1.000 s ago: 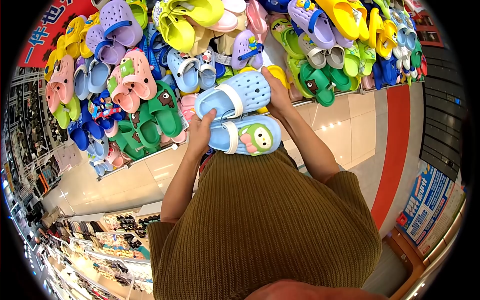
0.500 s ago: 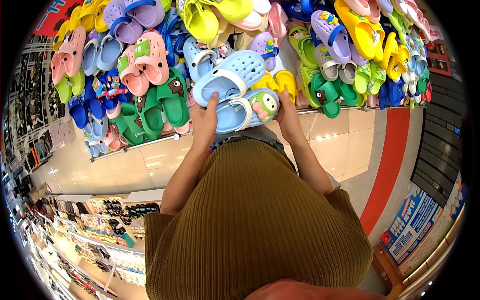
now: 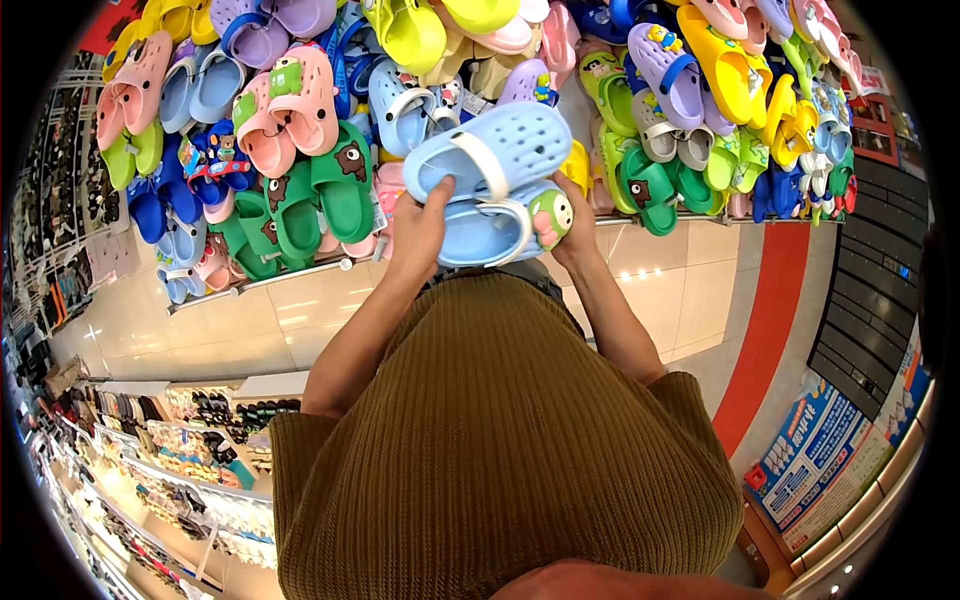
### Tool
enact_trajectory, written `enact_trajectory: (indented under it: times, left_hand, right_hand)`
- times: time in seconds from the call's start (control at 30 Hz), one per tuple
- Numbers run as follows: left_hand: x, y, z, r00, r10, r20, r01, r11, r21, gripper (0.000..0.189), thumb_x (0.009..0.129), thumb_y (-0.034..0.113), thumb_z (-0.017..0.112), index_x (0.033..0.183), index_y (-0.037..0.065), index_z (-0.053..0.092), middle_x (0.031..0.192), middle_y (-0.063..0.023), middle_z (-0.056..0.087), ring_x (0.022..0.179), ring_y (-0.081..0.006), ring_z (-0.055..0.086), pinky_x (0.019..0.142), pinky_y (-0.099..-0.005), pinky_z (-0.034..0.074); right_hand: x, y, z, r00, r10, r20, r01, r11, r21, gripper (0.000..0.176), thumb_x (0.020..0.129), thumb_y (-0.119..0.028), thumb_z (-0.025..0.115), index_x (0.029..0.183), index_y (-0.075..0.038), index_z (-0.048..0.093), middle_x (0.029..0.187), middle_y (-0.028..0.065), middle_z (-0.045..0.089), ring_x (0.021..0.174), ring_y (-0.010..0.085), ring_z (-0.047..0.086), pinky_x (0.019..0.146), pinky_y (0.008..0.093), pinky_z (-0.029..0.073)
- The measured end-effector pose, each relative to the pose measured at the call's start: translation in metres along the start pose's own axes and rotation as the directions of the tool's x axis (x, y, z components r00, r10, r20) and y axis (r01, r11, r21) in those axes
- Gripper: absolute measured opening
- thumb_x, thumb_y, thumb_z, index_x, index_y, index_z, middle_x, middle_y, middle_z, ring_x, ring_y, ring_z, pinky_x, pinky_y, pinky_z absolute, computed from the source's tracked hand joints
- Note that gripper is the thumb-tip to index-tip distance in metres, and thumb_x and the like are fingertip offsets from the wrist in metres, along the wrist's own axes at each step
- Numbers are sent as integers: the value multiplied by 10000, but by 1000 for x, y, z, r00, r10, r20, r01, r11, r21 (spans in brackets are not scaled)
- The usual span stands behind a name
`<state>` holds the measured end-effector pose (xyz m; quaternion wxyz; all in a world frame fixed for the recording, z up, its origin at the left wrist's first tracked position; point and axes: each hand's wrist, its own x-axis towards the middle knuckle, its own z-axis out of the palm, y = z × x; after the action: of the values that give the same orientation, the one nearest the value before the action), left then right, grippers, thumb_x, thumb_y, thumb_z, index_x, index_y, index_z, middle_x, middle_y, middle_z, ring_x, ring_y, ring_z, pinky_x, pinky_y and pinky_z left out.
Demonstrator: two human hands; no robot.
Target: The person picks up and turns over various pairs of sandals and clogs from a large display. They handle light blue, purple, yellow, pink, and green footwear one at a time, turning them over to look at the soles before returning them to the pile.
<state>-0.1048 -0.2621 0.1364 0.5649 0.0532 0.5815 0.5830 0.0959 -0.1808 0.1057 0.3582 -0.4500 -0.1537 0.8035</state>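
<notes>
A pair of light blue clogs (image 3: 530,150) with white straps is held in front of my body, one above the other. On the toe of the lower clog (image 3: 480,232) sits a green and pink cartoon charm. My left hand (image 3: 420,225) grips the heel end, its thumb laid on top near the upper clog's opening. Around the toe end of the lower clog, my right hand (image 3: 577,222) closes beside the charm. A thin loop seems to join the two clogs. The undersides and some fingers are hidden.
Racks of colourful clogs fill the far side, with green bear clogs (image 3: 340,180), pink ones (image 3: 303,105) and a yellow one (image 3: 728,70) close by. A metal rail (image 3: 270,282) runs along the rack's front. Shoe shelves (image 3: 190,450) stand at lower left.
The blue clogs have shifted slightly right and tilted, the upper one now overlapping more of the charm's side. My left hand has moved right with them; both hands keep their hold.
</notes>
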Motion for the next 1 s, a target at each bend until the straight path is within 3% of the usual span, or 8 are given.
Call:
enact_trajectory:
  times: [0.13, 0.3, 0.33, 0.47, 0.63, 0.73, 0.8, 1.0]
  left_hand:
    - [-8, 2, 3, 996, -90, 14, 91, 984, -153, 339, 963, 204, 608, 1183, -54, 613, 1102, -147, 664, 888, -202, 674, 715, -350, 582]
    - [-2, -24, -6, 978, 177, -107, -170, 983, 70, 382, 975, 182, 600, 1249, -84, 581, 1185, -136, 663, 1051, -189, 615, 937, -327, 466]
    - [-2, -26, -5, 965, 214, -152, -210, 977, 44, 379, 976, 184, 600, 1245, -83, 585, 1186, -136, 662, 1054, -192, 615, 938, -329, 467]
    - [9, -26, -7, 888, 335, -315, -335, 941, 53, 364, 985, 187, 605, 1227, -84, 596, 1176, -139, 669, 1050, -210, 620, 937, -335, 472]
    - [9, -29, 10, 860, 497, -112, -435, 830, 348, 335, 966, 147, 643, 1213, -76, 603, 1135, -137, 684, 1012, -200, 637, 906, -335, 491]
    - [5, -48, 34, 810, 572, 127, -582, 759, 291, 338, 918, 94, 706, 1198, -70, 607, 1099, -118, 697, 970, -182, 662, 865, -334, 522]
    - [5, -56, 46, 840, 512, 178, -540, 821, 187, 399, 851, 73, 766, 1189, -54, 599, 1062, -128, 703, 960, -181, 680, 841, -307, 529]
    - [13, -67, 74, 568, 681, 461, -820, 518, 244, 540, 716, 94, 840, 1181, -6, 583, 1100, -171, 680, 959, -332, 699, 817, -380, 553]
  right_hand:
    - [-6, -4, 15, 997, -17, 73, 14, 999, 51, 304, 1017, -296, 543, 1152, -32, 610, 1014, 85, 703, 872, 187, 704, 750, 324, 578]
    - [-3, 1, 8, 1000, -20, -16, 16, 983, -185, 388, 1044, -407, 510, 1146, -52, 626, 1004, 70, 683, 914, 145, 674, 799, 297, 555]
    - [-1, 6, -3, 982, -186, -28, 154, 882, -445, 417, 1051, -405, 498, 1198, -25, 585, 1104, 78, 647, 997, 167, 649, 838, 311, 542]
    - [-28, 27, -13, 895, -441, -59, 331, 749, -574, 558, 971, -300, 659, 1377, -8, 412, 1294, 164, 517, 1093, 233, 604, 909, 366, 519]
    - [-44, 24, 16, 906, -418, 66, 396, 784, -477, 926, 867, -247, 793, 1543, -25, 200, 1443, 221, 357, 1269, 264, 485, 1015, 368, 463]
    - [-22, 18, 1, 833, -545, 99, 480, 621, -619, 973, 857, -259, 805, 1560, -28, 173, 1450, 215, 354, 1275, 241, 461, 1026, 321, 437]
    - [-21, 7, -6, 839, -539, 77, 492, 692, -528, 911, 870, -163, 706, 1577, -35, 145, 1492, 187, 326, 1260, 234, 455, 1032, 312, 421]
    - [-31, -17, -22, 819, -572, -35, 508, 753, -418, 821, 950, -189, 581, 1593, -82, 82, 1538, 151, 314, 1361, 236, 416, 1088, 360, 402]
